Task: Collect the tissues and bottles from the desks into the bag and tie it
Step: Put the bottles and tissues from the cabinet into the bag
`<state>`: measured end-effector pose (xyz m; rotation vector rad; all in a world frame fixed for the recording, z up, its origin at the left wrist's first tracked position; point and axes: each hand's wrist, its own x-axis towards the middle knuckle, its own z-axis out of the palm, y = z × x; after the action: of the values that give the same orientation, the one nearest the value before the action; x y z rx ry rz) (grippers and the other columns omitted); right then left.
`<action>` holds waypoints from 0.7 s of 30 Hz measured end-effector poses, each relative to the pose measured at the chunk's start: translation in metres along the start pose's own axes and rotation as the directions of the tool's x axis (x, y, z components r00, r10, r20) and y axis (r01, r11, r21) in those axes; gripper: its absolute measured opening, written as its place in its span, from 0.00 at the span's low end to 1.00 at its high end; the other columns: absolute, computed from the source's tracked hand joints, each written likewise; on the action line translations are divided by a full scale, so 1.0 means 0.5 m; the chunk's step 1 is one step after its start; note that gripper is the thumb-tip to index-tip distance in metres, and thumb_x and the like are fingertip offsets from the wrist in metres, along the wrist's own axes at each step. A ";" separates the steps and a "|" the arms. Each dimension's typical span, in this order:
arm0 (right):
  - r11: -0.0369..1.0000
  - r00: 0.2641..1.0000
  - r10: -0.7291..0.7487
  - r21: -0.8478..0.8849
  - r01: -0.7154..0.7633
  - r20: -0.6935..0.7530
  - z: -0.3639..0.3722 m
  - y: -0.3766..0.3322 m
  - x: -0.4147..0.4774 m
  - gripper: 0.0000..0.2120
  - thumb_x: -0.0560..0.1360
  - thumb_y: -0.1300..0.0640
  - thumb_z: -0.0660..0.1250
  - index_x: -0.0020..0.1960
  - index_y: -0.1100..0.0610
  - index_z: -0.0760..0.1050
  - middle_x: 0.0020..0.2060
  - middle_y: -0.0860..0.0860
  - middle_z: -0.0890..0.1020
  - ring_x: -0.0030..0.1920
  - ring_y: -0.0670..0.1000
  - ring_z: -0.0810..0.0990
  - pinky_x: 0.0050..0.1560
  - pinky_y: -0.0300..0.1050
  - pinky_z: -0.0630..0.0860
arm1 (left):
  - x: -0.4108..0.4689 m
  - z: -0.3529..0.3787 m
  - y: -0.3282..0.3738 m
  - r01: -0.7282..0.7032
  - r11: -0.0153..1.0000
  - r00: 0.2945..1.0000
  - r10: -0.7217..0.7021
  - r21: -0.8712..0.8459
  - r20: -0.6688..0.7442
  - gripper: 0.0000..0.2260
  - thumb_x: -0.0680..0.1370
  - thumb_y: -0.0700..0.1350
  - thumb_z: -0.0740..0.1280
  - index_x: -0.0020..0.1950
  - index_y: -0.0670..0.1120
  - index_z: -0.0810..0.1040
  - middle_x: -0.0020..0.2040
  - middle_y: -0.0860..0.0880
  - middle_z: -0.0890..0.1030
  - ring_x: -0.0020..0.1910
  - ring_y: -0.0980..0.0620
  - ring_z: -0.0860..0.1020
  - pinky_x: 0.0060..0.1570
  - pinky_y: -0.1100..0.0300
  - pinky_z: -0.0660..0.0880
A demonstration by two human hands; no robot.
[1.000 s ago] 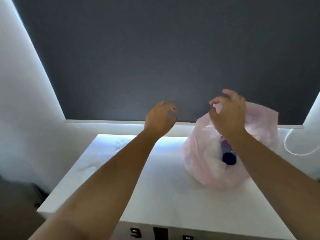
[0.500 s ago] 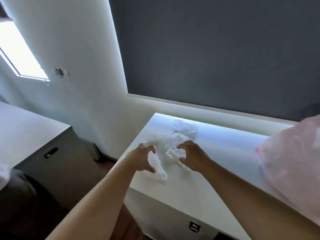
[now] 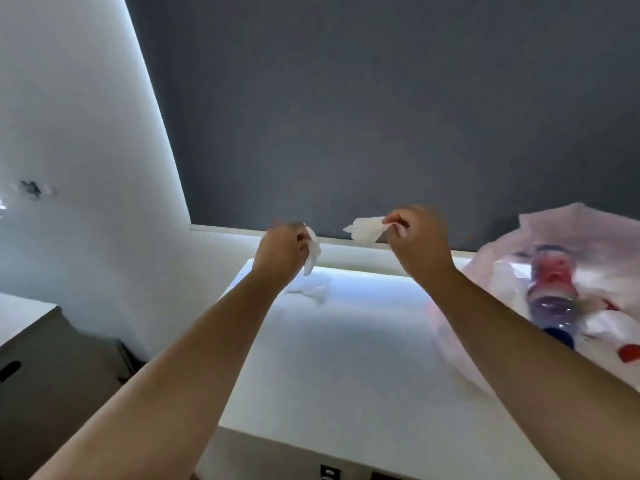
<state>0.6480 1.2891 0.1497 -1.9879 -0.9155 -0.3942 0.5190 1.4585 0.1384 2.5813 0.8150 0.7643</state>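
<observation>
Open, bare tabletop [image 3: 339, 358] across the middle and near edge, under and between both raised hands. Blocked on the right by the bag [image 3: 588, 237] slumped there with a bottle [image 3: 550, 292] inside; a tissue [image 3: 311, 292] lying near the far left corner. Closed off behind by the dark blind [image 3: 381, 116], on the left by the wall [image 3: 86, 168].

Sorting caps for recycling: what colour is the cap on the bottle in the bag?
Dark blue, on the bottle inside the pink bag; head view.

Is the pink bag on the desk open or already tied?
Open. The pink bag has a loose, spread mouth with no knot, and a bottle shows lying inside.
</observation>
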 end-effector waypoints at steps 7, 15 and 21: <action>0.946 0.901 0.150 -0.205 -0.250 -0.407 -0.353 0.118 -0.033 0.09 0.73 0.61 0.63 0.49 0.57 0.80 0.49 0.53 0.81 0.47 0.54 0.79 0.51 0.43 0.72 | -0.020 0.063 0.444 -0.450 0.852 0.893 0.435 -0.269 -0.117 0.05 0.74 0.39 0.64 0.47 0.43 0.79 0.47 0.48 0.82 0.44 0.49 0.77 0.44 0.60 0.72; 0.649 0.914 0.406 -0.703 -0.292 -0.005 -0.477 0.253 -0.136 0.17 0.75 0.52 0.63 0.63 0.42 0.74 0.65 0.46 0.74 0.64 0.52 0.71 0.65 0.53 0.62 | -0.093 0.233 0.587 -0.532 0.847 0.787 0.492 0.005 0.372 0.12 0.76 0.51 0.68 0.59 0.52 0.77 0.60 0.52 0.77 0.56 0.50 0.76 0.52 0.60 0.71; 0.775 0.948 0.261 -0.546 -0.319 -0.184 -0.483 0.237 -0.092 0.11 0.78 0.57 0.62 0.56 0.50 0.80 0.59 0.51 0.79 0.57 0.53 0.75 0.63 0.49 0.69 | -0.053 0.186 0.601 -0.453 0.885 0.873 0.465 -0.105 0.149 0.08 0.78 0.45 0.62 0.51 0.48 0.80 0.54 0.48 0.80 0.47 0.48 0.78 0.47 0.58 0.74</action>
<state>0.7208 1.0287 0.1874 -2.5859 -0.4275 -0.6379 0.6835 1.1941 0.1886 2.7613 0.1116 0.6628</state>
